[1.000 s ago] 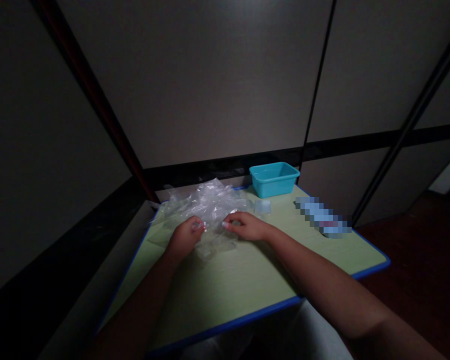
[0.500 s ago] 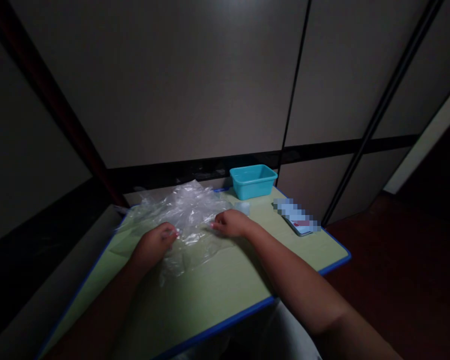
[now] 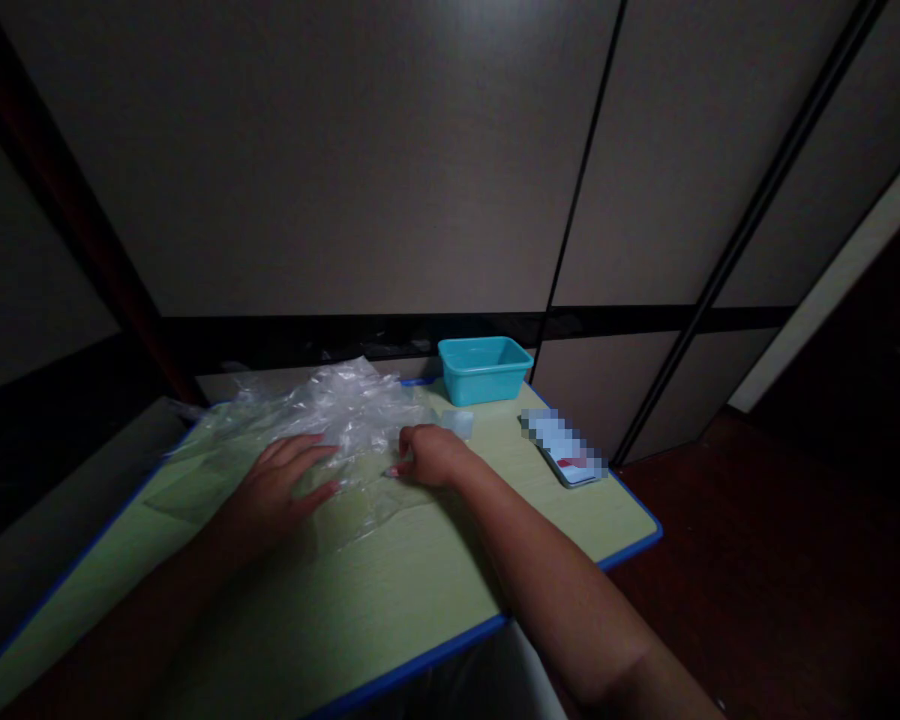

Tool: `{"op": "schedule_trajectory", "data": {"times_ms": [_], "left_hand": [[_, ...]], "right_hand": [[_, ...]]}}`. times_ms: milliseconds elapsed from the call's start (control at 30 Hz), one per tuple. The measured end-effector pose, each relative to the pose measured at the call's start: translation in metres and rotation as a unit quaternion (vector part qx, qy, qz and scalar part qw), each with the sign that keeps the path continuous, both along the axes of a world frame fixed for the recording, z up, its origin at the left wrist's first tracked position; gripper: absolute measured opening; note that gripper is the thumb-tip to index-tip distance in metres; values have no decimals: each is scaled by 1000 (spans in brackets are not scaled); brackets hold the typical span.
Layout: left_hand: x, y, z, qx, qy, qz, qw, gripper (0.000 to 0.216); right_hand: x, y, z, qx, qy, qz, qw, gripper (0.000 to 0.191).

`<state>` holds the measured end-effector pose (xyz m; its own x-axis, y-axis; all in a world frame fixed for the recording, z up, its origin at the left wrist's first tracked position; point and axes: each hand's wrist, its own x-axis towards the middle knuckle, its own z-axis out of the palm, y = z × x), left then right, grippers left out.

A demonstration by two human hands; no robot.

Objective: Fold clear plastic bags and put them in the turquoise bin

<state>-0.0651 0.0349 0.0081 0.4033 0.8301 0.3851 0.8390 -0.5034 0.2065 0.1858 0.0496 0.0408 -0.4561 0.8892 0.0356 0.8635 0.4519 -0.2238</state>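
Clear, crinkled plastic bags [image 3: 345,395] lie spread in a loose heap over the back left of the table. My left hand [image 3: 281,485] rests at the near left side of the plastic, fingers stretched out and apart, holding nothing. At the right side of the heap, my right hand [image 3: 429,455] has its thumb and fingers pinched together on an edge of the clear plastic. A small pale translucent piece [image 3: 459,424] lies just beyond my right hand.
A turquoise plastic basin [image 3: 486,372] stands at the table's back edge, near the cabinet panels [image 3: 390,180]. To the right lies a phone [image 3: 562,450], its screen blurred out. Blue trim [image 3: 450,648] edges the pale green table [image 3: 390,590].
My left hand has let go of the plastic and spread its fingers. My right hand stays pinched on it. The view has turned slightly, shifting the table leftward.
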Motion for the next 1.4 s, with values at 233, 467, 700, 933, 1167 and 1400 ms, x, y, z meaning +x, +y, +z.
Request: {"op": "schedule_trajectory", "data": {"times_ms": [233,467,700,933,1167,1400], "left_hand": [[23,-17,-8,-101,121,-70,985,80],[24,-19,-13,-141,129,-101,976,79],[31,-25,-6,-165,143,-125,968,85],[31,-26,-9,-154,133,-143,969,80],[31,-27,-9,-161,126,-135,970,85],[30,-27,-11,-168,120,-138,969,77]], "right_hand": [[4,10,-7,-28,-19,-54,998,24],[12,13,0,-38,-22,-106,993,43],[13,8,5,-86,-47,-100,990,67],[18,12,8,-76,-49,-125,988,56],[10,1,19,-132,-49,2,990,51],[4,-3,21,-132,-88,38,987,34]]}}
